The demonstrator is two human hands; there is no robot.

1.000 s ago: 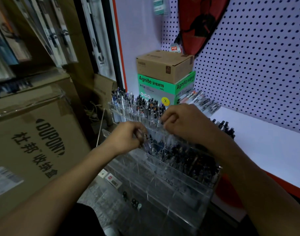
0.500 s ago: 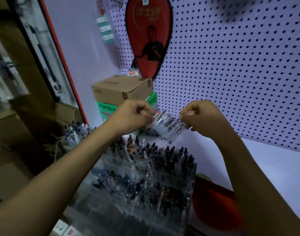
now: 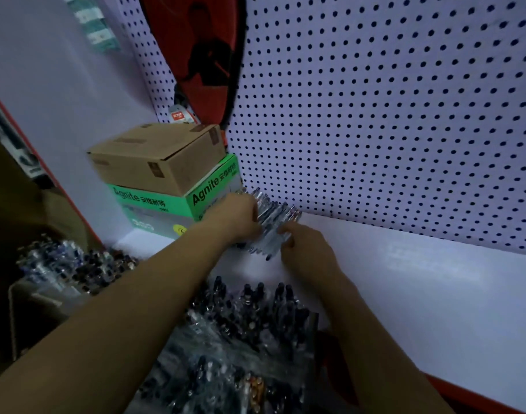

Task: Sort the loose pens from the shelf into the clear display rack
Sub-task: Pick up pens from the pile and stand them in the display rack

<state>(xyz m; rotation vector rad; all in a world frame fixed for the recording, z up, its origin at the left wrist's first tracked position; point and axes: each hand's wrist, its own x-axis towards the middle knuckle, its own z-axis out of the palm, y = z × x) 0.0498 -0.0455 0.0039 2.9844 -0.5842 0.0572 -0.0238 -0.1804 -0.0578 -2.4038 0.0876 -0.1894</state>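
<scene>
A pile of loose clear-barrelled pens [image 3: 275, 224] lies on the white shelf [image 3: 405, 282], against the pegboard and beside the green box. My left hand [image 3: 239, 218] covers the pile's left side, its fingers curled over the pens. My right hand [image 3: 305, 248] grips the near ends of the pens from the right. The clear display rack [image 3: 243, 339] stands below my forearms, its slots packed with dark-capped pens. The picture is blurred, so single pens are hard to tell apart.
A brown carton [image 3: 157, 158] sits on a green Agnite box [image 3: 178, 204] at the shelf's back left. A white pegboard [image 3: 390, 115] with a red racket cover [image 3: 202, 55] forms the back wall. More pens [image 3: 64, 264] stand at the left.
Both hands left the rack and reached up and back to the pile of loose pens on the shelf. The view swung up toward the pegboard.
</scene>
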